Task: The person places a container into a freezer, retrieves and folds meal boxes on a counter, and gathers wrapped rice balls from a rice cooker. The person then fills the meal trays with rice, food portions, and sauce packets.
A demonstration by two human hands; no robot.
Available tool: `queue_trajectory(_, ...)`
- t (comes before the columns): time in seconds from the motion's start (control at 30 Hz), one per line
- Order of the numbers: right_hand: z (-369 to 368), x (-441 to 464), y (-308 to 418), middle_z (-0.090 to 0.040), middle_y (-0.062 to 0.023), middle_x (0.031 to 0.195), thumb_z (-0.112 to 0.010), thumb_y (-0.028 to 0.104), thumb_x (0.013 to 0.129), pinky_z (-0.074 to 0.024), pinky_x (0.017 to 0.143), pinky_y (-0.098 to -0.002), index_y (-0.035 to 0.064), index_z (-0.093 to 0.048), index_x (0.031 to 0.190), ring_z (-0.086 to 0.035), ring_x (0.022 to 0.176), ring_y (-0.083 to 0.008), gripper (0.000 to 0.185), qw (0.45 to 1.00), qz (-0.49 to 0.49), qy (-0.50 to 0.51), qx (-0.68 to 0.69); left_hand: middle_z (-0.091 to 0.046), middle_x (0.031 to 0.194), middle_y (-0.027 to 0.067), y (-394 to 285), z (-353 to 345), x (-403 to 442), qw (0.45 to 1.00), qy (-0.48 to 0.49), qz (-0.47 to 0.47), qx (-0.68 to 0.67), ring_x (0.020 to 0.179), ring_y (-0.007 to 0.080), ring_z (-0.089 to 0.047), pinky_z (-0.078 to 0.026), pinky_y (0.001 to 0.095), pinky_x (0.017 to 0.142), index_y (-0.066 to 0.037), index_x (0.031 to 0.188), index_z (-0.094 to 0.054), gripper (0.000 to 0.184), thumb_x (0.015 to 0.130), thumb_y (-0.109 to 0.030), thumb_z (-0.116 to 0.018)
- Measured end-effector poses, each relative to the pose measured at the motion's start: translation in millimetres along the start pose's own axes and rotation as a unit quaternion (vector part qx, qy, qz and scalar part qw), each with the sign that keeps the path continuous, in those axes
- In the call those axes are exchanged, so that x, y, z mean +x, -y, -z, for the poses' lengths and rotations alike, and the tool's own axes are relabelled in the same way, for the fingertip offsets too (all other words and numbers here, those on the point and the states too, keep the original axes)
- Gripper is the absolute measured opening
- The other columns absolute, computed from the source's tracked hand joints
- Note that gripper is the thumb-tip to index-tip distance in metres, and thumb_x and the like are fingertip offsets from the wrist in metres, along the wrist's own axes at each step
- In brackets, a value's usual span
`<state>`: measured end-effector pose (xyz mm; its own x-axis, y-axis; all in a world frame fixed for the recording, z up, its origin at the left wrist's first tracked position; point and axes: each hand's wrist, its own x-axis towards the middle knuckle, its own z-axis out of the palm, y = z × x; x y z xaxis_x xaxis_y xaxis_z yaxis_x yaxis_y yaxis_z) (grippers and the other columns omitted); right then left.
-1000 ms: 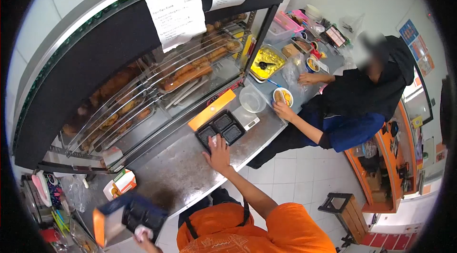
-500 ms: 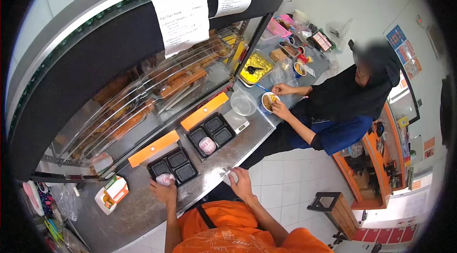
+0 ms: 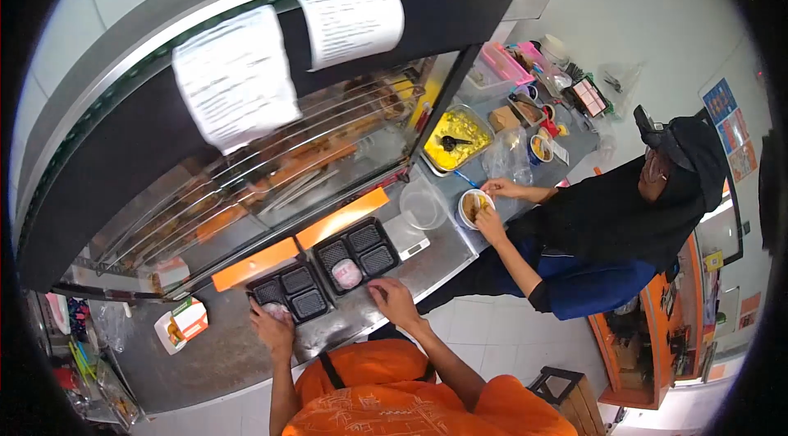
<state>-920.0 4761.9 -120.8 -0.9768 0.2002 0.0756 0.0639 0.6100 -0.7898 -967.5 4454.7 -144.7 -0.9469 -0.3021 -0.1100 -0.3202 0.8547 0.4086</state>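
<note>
Two black compartment trays stand side by side on the metal counter. In the left tray [image 3: 305,303], my left hand [image 3: 272,332] has its fingers closed over a small round bundle in white-and-pink printed wrapping [image 3: 279,312], partly hidden by the fingers. The right tray [image 3: 378,261] holds a similar wrapped bundle [image 3: 346,273] in its near left compartment. My right hand [image 3: 396,305] is at that tray's front corner, fingers loosely bent and apart, with nothing in them. Whether it touches the tray I cannot tell. Orange panels [image 3: 256,263] stand behind both trays.
A glass food display [image 3: 271,181] with paper slips [image 3: 238,79] borders the counter's back. An orange-and-white snack box [image 3: 182,326] lies left. Right are a clear tub [image 3: 421,204], a scale [image 3: 414,248] and a yellow-food pan [image 3: 456,139]. A co-worker [image 3: 591,231] handles a filled bowl [image 3: 475,208].
My right hand has moved left and forward to the right tray's corner. My left hand stays at the left bundle. The view has shifted, and the co-worker still handles the bowl.
</note>
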Motion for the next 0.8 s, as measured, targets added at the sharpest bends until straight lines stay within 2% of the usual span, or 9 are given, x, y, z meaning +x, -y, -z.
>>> queue_trajectory(0.2,52.7,20.7,-22.5,-0.074,-0.0167,0.095,-0.067,0.013,0.093,-0.0556,0.077,-0.0375,0.001,-0.071,0.107,-0.072,0.086,-0.0301,0.018,0.999,-0.024,-0.022,0.036,-0.036,0.151,0.0327,27.7,-32.1,-20.2,0.987,-0.121,-0.079,-0.064,0.139,0.0512,-0.036,-0.03,0.0522,0.117,0.004,0.154,-0.025,0.096,0.078,-0.019,-0.08)
queue_trajectory(0.3,83.6,22.5,-28.3,-0.074,-0.0153,0.091,-0.068,0.011,0.093,-0.0554,0.075,-0.0353,0.0,-0.072,0.106,-0.073,0.082,-0.0265,0.018,0.992,-0.11,-0.04,0.051,-0.036,0.151,0.0311,12.2,-23.2,-48.3,0.984,-0.157,-0.071,-0.05,0.14,0.0505,-0.035,-0.028,0.053,0.118,0.005,0.152,-0.029,0.09,0.081,-0.017,-0.079)
queue_trajectory(0.43,159.8,33.4,-19.9,-0.073,-0.0154,0.085,-0.067,0.014,0.093,-0.0541,0.071,-0.0366,0.0023,-0.073,0.098,-0.07,0.075,-0.0299,0.013,0.97,-0.093,-0.216,-0.053,-0.041,0.147,0.029,-21.0,-11.8,-69.9,0.97,-0.205,-0.12,-0.043,0.136,0.0493,-0.04,-0.03,0.052,0.117,0.003,0.139,-0.049,0.062,0.085,-0.013,-0.075)
queue_trajectory(0.47,179.4,39.4,-21.5,-0.072,-0.0166,0.085,-0.067,0.014,0.094,-0.0535,0.07,-0.0365,0.0011,-0.072,0.098,-0.07,0.073,-0.029,0.015,0.961,-0.063,-0.256,-0.087,-0.044,0.145,0.0279,-31.8,-9.3,-71.8,0.97,-0.177,-0.146,-0.08,0.133,0.048,-0.043,-0.033,0.0512,0.115,0.002,0.133,-0.054,0.054,0.086,-0.012,-0.074)
queue_trajectory(0.53,204.5,50.4,-33.4,-0.072,-0.0178,0.085,-0.067,0.016,0.095,-0.0522,0.068,-0.038,-0.0004,-0.072,0.097,-0.068,0.073,-0.0277,0.017,0.935,-0.1,-0.34,0.013,-0.05,0.139,0.0259,-63.7,-2.6,-69.5,0.961,-0.124,-0.194,-0.154,0.128,0.0453,-0.049,-0.04,0.0494,0.11,0.0,0.121,-0.062,0.038,0.087,-0.011,-0.073)
queue_trajectory(0.6,232.7,57.9,-31.6,-0.071,-0.0179,0.087,-0.067,0.016,0.096,-0.0517,0.069,-0.0381,-0.001,-0.072,0.098,-0.065,0.075,-0.0268,0.018,0.913,-0.138,-0.369,-0.11,-0.067,0.11,0.0177,-111.5,8.9,-63.3,0.941,-0.049,-0.254,-0.219,0.105,0.0343,-0.064,-0.052,0.0404,0.089,-0.001,0.11,-0.068,0.026,0.086,-0.008,-0.074)
queue_trajectory(0.63,240.0,59.3,-29.4,-0.071,-0.0157,0.087,-0.068,0.015,0.095,-0.0514,0.07,-0.0369,-0.0006,-0.072,0.098,-0.064,0.076,-0.0255,0.017,0.912,-0.112,-0.378,-0.115,-0.069,0.105,0.0154,-133.3,7.6,-62.1,0.932,0.055,-0.217,-0.287,0.095,0.0277,-0.068,-0.053,0.0351,0.083,-0.002,0.109,-0.069,0.025,0.086,-0.008,-0.075)
queue_trajectory(0.7,245.5,57.1,-15.4,-0.07,-0.015,0.085,-0.068,0.015,0.095,-0.0512,0.069,-0.0364,-0.0005,-0.073,0.097,-0.063,0.077,-0.0243,0.016,0.912,-0.114,-0.383,-0.097,-0.07,0.11,0.0091,-157.3,-22.3,-58.4,0.879,0.227,-0.155,-0.389,0.092,0.0168,-0.068,-0.053,0.031,0.081,-0.003,0.115,-0.068,0.025,0.091,-0.011,-0.074)
queue_trajectory(0.8,242.6,50.8,2.5,-0.07,-0.0122,0.083,-0.069,0.015,0.095,-0.0499,0.067,-0.0322,-0.0002,-0.074,0.097,-0.061,0.073,-0.0192,0.016,0.914,-0.127,-0.38,-0.065,-0.062,0.131,0.0114,-220.9,-59.6,-52.9,0.747,0.391,-0.095,-0.53,0.112,0.021,-0.064,-0.053,0.0343,0.091,-0.006,0.14,-0.051,0.049,0.1,-0.031,-0.064)
